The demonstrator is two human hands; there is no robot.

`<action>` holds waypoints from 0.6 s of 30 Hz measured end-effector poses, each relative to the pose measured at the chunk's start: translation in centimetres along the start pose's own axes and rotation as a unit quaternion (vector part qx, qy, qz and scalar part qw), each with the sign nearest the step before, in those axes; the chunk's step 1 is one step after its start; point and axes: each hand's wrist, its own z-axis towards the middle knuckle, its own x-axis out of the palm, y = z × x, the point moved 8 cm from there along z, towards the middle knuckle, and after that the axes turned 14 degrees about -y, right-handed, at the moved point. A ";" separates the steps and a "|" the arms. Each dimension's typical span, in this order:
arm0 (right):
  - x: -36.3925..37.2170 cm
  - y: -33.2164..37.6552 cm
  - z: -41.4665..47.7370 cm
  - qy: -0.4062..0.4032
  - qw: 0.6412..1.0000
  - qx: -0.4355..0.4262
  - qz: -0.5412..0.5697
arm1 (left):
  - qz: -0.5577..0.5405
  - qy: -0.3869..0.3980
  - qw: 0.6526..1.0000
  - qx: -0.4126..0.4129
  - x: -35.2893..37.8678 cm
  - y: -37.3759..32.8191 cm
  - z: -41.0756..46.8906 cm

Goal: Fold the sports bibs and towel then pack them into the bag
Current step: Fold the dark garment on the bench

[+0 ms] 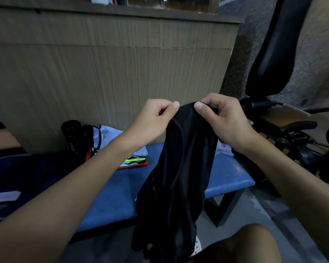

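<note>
Nearest, a bare knee (pixel 254 243) fills the lower right corner, with a white perforated shoe (pixel 197 246) just beside it, partly hidden by hanging cloth.

Both forearms reach up to the middle. The left hand (pixel 156 118) and right hand (pixel 222 118) each pinch the top edge of a black bib (pixel 179 177), thumb pressed against curled fingers, thumbs nearly meeting. From the fingers the bib hangs straight down in loose, bunched folds, thin and slightly sheer, its dark trimmed edges looping near the bottom. Its lower end drops past the front edge of the blue padded bench (pixel 226 177) and covers part of it.

Below and left of the left fingers, beyond the wrist, a folded stack (pixel 135 161) of neon yellow, pale blue and orange pieces lies on the bench. A light blue cloth (pixel 120 136) sits behind it, with a black cylinder (pixel 71 133) further left. Just under the right wrist, a pale cloth (pixel 224 149) shows on the bench.

Behind the fingers stands a wood-grain panel (pixel 112 63). Up and right of them is a black padded machine seat (pixel 273 44).
</note>
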 end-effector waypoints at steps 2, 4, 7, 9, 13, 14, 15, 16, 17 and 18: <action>0.2 0.1 0.1 -0.012 1.000 0.003 -0.005 | -0.036 0.011 0.999 -0.025 0.4 0.3 -0.7; 0.1 0.2 0.2 -0.027 0.999 0.018 -0.006 | -0.046 0.030 0.998 -0.037 1.1 0.8 -1.3; 0.0 0.0 0.2 -0.034 0.998 0.043 -0.009 | -0.050 -0.016 0.998 -0.032 1.0 1.4 -1.4; -0.2 -0.3 0.3 -0.034 0.998 0.054 -0.029 | -0.066 -0.038 0.996 -0.040 0.6 1.5 -1.3; -0.5 -0.9 0.5 0.018 0.997 0.037 -0.063 | -0.082 -0.040 0.995 -0.027 -0.1 0.6 -0.6; -0.2 -1.0 0.3 0.058 0.996 0.039 -0.057 | -0.083 -0.031 0.996 -0.023 -0.2 0.4 -0.4; 0.1 -1.2 0.1 0.094 0.993 0.033 -0.057 | -0.085 -0.019 0.996 -0.019 -0.1 0.1 -0.3; 0.4 -1.1 -0.2 0.115 0.991 0.015 -0.073 | -0.087 -0.007 0.996 -0.016 -0.1 -0.2 -0.2; 0.4 -1.0 -0.3 0.117 0.989 -0.008 -0.094 | -0.087 0.002 0.996 -0.013 -0.1 -0.4 -0.2; 0.4 -1.0 -0.3 0.109 0.988 -0.023 -0.106 | -0.085 0.010 0.996 -0.010 -0.1 -0.5 -0.1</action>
